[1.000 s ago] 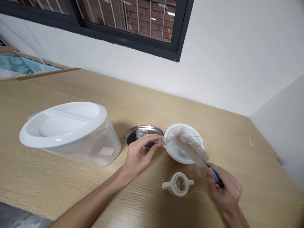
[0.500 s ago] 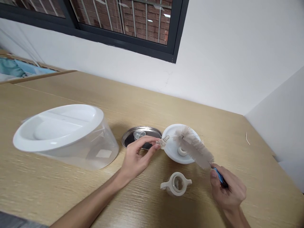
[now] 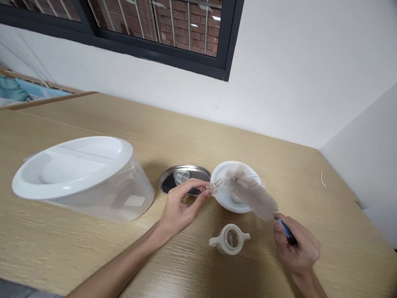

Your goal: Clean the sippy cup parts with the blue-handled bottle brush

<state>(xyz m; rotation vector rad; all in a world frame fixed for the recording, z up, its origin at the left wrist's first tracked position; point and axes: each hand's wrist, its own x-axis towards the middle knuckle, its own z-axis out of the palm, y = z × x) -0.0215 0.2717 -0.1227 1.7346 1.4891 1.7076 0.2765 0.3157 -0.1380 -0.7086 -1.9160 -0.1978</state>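
My left hand (image 3: 182, 203) pinches a small clear ribbed piece (image 3: 215, 187) between thumb and fingertips; its exact kind I cannot make out. In my right hand (image 3: 297, 244) is the blue-and-black handle of a fluffy greyish brush (image 3: 252, 194). The brush slants up to the left, its tufted tip close to the clear piece. Behind it, partly hidden, is a white bowl (image 3: 222, 196) with a small white thing inside. Nearer to me stands a lidless white teapot (image 3: 219, 243). An oval metal tray (image 3: 166, 190) carries a small clear cup (image 3: 181, 177), partly behind my left hand.
On the left of the wooden table (image 3: 149, 120) is a big clear plastic container (image 3: 124, 203) with a white lid (image 3: 21, 186). A thin pale strip (image 3: 322, 179) lies at the far right. Wall and a dark window frame (image 3: 173, 62) rise behind.
The clear piece and the brush tip have shifted very slightly against each other. Both hands keep their grips, and the view has moved a little.
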